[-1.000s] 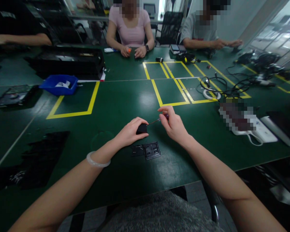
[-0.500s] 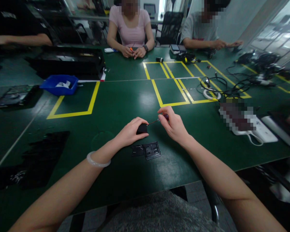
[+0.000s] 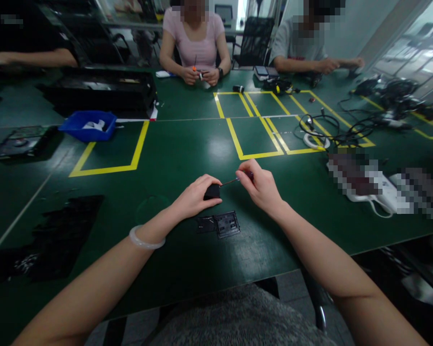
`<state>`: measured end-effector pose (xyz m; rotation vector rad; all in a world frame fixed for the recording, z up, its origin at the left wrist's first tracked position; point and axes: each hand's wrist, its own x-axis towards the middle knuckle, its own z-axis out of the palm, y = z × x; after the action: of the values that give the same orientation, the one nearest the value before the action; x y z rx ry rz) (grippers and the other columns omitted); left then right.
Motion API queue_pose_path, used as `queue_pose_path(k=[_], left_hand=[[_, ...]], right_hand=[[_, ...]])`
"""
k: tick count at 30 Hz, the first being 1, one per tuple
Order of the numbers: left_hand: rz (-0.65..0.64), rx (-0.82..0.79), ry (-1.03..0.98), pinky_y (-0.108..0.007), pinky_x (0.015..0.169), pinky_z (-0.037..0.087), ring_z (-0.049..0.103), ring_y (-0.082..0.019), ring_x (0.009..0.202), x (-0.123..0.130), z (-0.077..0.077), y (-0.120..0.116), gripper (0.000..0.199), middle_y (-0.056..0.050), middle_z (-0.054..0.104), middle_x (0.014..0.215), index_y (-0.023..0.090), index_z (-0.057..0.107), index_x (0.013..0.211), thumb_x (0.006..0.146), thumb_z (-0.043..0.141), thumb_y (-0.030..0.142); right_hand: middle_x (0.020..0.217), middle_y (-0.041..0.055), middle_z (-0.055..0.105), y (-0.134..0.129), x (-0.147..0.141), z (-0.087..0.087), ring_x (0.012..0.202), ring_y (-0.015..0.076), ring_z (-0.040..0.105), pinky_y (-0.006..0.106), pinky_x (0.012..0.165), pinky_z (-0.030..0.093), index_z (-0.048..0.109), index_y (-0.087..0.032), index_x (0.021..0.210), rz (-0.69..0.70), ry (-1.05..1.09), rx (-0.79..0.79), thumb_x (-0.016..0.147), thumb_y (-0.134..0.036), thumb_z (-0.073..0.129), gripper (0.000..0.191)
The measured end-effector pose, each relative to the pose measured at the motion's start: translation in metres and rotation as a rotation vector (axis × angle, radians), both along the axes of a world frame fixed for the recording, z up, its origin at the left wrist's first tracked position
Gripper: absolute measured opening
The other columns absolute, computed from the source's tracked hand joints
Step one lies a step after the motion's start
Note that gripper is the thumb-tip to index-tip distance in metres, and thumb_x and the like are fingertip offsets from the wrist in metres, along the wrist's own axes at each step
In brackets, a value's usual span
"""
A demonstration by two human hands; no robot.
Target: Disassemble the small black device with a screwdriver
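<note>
A small black box-shaped part point(image 3: 212, 192) stands on the green table, gripped between the thumb and fingers of my left hand point(image 3: 197, 196). My right hand point(image 3: 257, 181) is closed around the dark handle of a screwdriver point(image 3: 231, 181). Its thin shaft points left, and the tip meets the upper right edge of the black part. Just below my hands lies a flat black plastic piece point(image 3: 228, 224) with moulded ribs. Touching its left side is a darker flat piece point(image 3: 205, 224) with small light bits on it.
Dark parts and screws point(image 3: 27, 263) lie at left, near a blue bin point(image 3: 88, 127) and a large black housing point(image 3: 101, 93). Cables point(image 3: 324, 126) and a white power strip point(image 3: 378, 190) are at right. A person in pink point(image 3: 193, 43) and other people sit opposite.
My right fingers have curled in a little around the screwdriver handle. My left hand and the black part stay put. The person in pink has raised their hands with a tool.
</note>
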<state>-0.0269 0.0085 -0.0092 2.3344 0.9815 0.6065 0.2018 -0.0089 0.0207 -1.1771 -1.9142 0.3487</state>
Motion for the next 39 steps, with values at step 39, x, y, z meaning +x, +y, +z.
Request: queue_pose_path(k=[39], left_hand=[[0.008, -0.014, 0.013, -0.041, 0.096, 0.047, 0.059, -0.026, 0.11, 0.0007, 0.001, 0.0, 0.033, -0.008, 0.06, 0.116, 0.021, 0.057, 0.114, 0.088, 0.069, 0.036]], right_hand=[[0.078, 0.0001, 0.06, 0.0003, -0.001, -0.0004, 0.066, 0.0139, 0.057, 0.026, 0.066, 0.043, 0.052, -0.021, 0.113, 0.032, 0.029, 0.018, 0.098, -0.026, 0.044, 0.017]])
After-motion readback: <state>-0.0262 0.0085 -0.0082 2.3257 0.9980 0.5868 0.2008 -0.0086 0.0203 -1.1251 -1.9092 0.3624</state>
